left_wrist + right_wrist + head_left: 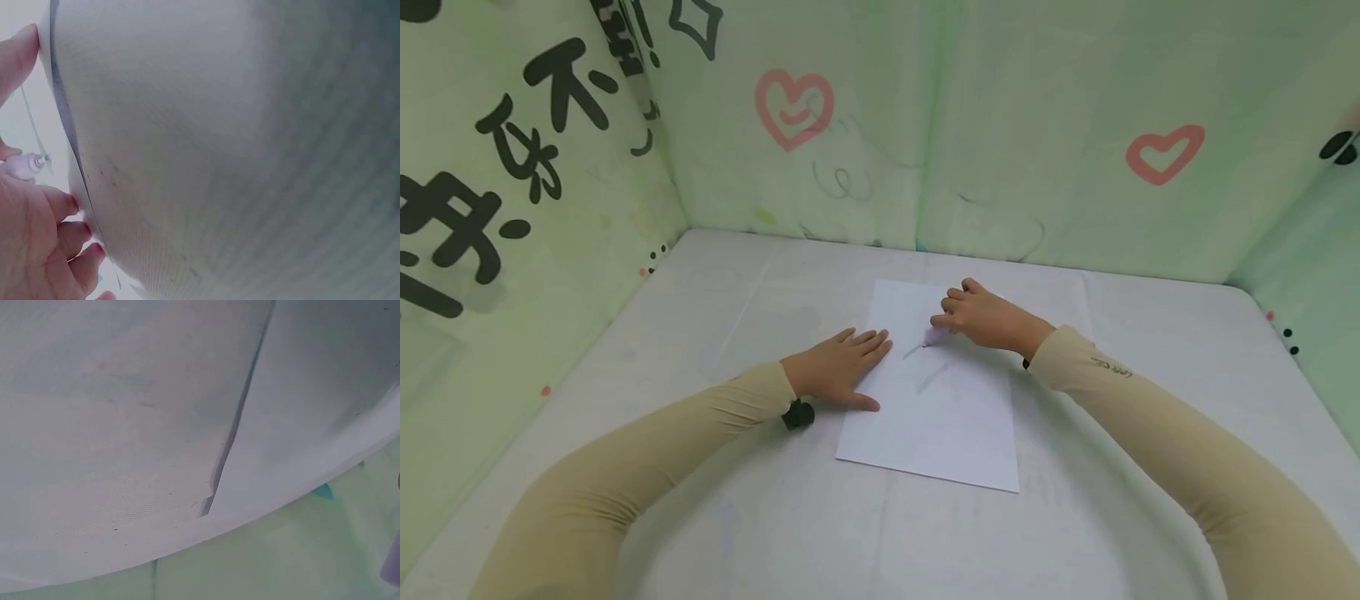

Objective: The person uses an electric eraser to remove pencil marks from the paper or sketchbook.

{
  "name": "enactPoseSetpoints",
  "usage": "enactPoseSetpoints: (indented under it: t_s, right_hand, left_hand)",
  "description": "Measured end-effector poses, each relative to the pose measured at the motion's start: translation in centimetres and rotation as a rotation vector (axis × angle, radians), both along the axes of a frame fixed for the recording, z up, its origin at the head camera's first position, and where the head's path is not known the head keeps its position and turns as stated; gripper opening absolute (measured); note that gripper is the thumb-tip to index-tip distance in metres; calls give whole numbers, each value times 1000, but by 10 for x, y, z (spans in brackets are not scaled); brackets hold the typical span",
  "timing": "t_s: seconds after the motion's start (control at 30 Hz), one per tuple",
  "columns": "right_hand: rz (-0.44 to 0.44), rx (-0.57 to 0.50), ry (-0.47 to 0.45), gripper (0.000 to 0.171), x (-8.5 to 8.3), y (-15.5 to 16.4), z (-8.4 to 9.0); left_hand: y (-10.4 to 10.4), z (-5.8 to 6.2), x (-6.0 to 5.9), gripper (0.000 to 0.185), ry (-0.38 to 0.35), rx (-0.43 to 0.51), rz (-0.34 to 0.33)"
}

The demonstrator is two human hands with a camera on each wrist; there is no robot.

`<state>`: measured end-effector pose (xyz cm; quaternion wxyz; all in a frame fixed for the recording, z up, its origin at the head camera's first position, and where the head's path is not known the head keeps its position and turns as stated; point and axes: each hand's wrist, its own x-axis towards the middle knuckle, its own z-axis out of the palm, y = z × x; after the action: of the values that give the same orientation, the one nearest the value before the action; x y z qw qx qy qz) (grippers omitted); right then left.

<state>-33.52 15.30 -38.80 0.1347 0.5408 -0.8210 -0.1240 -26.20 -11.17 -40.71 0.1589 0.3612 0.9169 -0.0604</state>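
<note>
Pinning the paper [936, 417] flat with an open left hand [838, 367], right hand [988, 321] grips a pale marker [935, 336] mid-stroke, so probably more steady lines next.

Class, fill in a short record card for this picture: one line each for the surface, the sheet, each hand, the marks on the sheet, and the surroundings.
Surface: white table, covered in cloth.
Sheet: white paper lying flat on the table.
Left hand: left hand pressed flat on the paper's left edge, fingers straight.
Right hand: right hand pinching a pale purple pen, tip down on the paper.
Marks: two short grey strokes near the pen tip.
Surroundings: green fabric walls with pink hearts and black characters.
</note>
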Motion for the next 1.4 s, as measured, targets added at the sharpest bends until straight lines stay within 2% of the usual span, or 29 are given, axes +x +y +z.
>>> enactPoseSetpoints:
  t_s: [0.17,0.4,0.6,0.73,0.93,1.1,1.4]
  right_hand:
    - [-8,-11,30,21,-1,0,-1]
    - [1,-21,19,21,0,0,-1]
    - [-29,-11,8,20,0,1,-1]
    - [-32,-6,31,19,-1,0,-1]
    - [-23,-15,6,21,0,1,-2]
    - [-35,-23,39,19,0,1,-2]
    - [-35,-20,29,20,2,1,-1]
  left_hand:
    - [1,2,0,97,0,-7,7]
    - [0,0,0,97,-6,9,1]
    - [-2,-2,0,97,1,29,-9]
    - [-3,-2,-1,96,5,33,-11]
    - [-2,-1,0,96,4,14,-7]
    - [-1,-1,1,96,2,11,-1]
    - [-1,-3,1,97,4,13,0]
